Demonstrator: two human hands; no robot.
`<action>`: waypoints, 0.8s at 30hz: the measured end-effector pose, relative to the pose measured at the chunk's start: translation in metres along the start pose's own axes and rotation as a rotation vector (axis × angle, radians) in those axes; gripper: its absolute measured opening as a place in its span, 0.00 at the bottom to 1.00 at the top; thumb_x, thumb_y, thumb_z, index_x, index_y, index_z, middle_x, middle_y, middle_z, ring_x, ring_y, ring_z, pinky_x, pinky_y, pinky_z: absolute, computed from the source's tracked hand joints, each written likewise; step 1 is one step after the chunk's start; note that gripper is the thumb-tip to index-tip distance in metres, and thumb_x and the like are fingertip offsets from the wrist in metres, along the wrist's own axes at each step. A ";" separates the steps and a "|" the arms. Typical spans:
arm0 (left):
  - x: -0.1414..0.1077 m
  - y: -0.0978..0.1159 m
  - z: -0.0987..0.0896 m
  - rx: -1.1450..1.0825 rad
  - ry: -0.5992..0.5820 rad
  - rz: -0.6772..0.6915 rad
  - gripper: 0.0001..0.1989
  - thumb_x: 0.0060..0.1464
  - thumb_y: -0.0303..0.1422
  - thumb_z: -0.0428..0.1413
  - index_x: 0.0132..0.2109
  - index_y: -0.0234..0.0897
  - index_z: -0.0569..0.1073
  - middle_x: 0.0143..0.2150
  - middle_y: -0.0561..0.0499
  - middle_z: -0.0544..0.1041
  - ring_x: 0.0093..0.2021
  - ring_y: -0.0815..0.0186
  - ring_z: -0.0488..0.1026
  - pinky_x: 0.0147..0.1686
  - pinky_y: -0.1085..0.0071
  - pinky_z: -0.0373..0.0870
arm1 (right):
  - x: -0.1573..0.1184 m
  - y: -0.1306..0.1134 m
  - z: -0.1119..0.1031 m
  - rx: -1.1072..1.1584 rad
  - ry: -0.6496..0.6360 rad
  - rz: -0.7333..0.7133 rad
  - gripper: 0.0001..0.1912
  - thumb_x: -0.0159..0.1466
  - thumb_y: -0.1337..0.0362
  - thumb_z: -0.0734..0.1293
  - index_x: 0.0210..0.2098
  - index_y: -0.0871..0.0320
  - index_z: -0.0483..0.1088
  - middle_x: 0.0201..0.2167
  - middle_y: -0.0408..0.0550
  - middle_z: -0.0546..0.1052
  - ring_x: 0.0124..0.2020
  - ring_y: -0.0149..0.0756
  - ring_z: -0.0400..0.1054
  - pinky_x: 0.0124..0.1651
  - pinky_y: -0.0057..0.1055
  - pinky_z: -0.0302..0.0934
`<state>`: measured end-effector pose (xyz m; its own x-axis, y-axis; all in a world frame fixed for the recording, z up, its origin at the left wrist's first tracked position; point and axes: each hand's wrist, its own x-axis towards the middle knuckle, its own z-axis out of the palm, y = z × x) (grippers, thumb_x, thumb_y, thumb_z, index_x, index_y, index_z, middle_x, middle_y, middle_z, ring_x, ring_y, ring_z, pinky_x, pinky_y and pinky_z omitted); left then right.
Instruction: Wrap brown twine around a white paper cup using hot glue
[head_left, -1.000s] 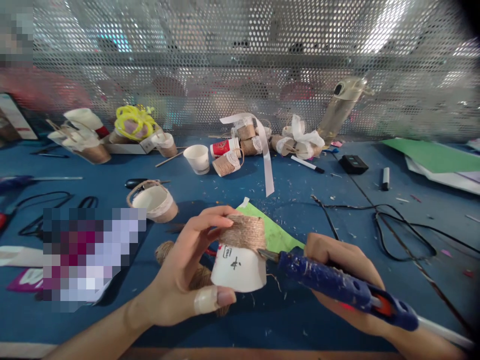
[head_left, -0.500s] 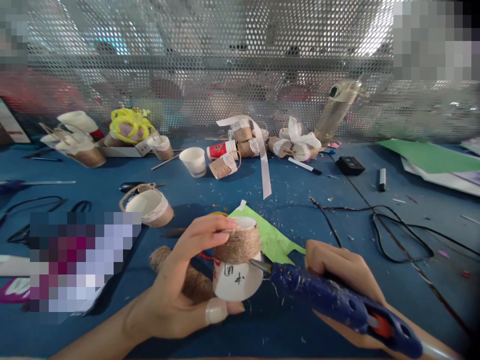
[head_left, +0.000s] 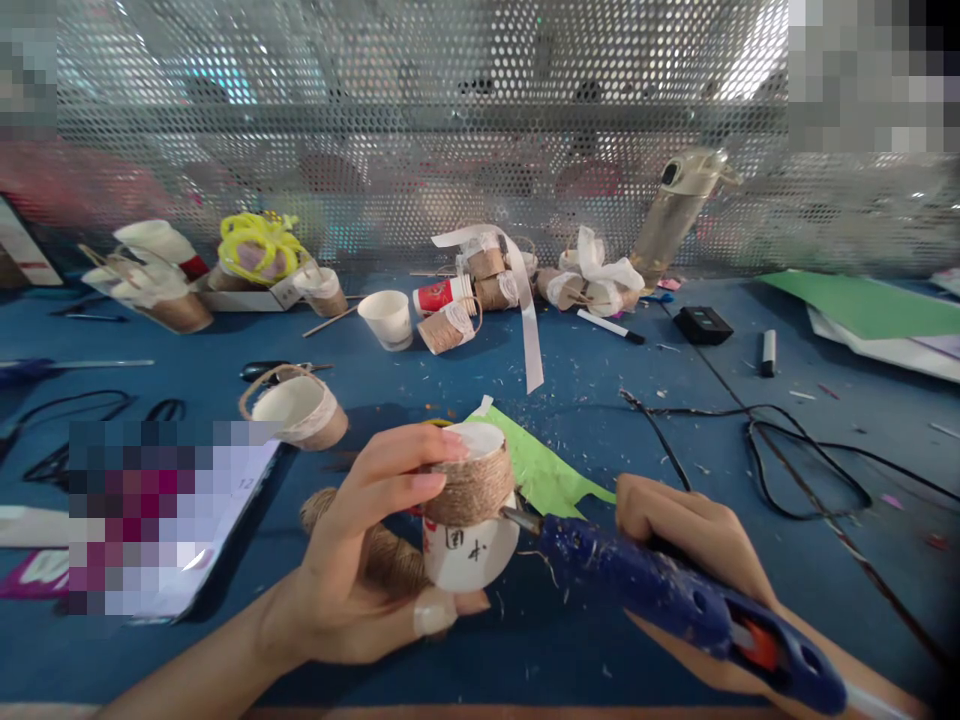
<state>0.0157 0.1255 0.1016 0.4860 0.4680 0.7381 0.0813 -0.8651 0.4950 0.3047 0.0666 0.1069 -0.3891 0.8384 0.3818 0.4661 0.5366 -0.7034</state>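
"Twine (head_left: pixel 474 490) wraps the upper part of the cup (head_left: pixel 471 558). State the grip."

"Left hand (head_left: pixel 337 580): fingers grasping the cup over the table (head_left: pixel 577 640). Right hand (head_left: pixel 697 535): fingers curled around the gun (head_left: pixel 637 580), nozzle (head_left: pixel 522 520) at the twine's lower edge."

"Hazards?"

"Burns — if the nozzle slips past the cup, it could reach the left hand. Smears — excess glue could run down the cup's uncovered side."
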 end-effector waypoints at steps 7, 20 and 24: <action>0.002 0.003 0.001 -0.036 0.011 -0.012 0.43 0.46 0.30 0.70 0.67 0.42 0.62 0.63 0.45 0.69 0.60 0.52 0.67 0.63 0.47 0.67 | -0.001 0.000 -0.001 -0.012 -0.002 0.003 0.14 0.60 0.73 0.62 0.31 0.53 0.49 0.26 0.38 0.55 0.23 0.29 0.49 0.25 0.26 0.47; 0.001 0.001 0.000 -0.044 -0.009 -0.030 0.43 0.44 0.26 0.70 0.66 0.36 0.63 0.62 0.42 0.69 0.61 0.53 0.67 0.65 0.50 0.65 | -0.001 0.002 -0.001 -0.016 0.002 0.002 0.14 0.60 0.71 0.62 0.30 0.53 0.49 0.25 0.38 0.55 0.23 0.28 0.50 0.26 0.26 0.47; 0.000 0.002 0.000 -0.009 -0.056 -0.032 0.43 0.43 0.25 0.70 0.65 0.34 0.63 0.61 0.39 0.69 0.60 0.52 0.67 0.65 0.48 0.64 | 0.000 0.000 0.001 -0.033 -0.006 -0.014 0.15 0.59 0.73 0.62 0.31 0.53 0.49 0.26 0.37 0.55 0.24 0.28 0.49 0.27 0.25 0.46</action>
<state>0.0160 0.1241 0.1025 0.5316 0.4843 0.6949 0.0895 -0.8479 0.5225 0.3042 0.0662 0.1064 -0.4006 0.8300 0.3881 0.4866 0.5516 -0.6775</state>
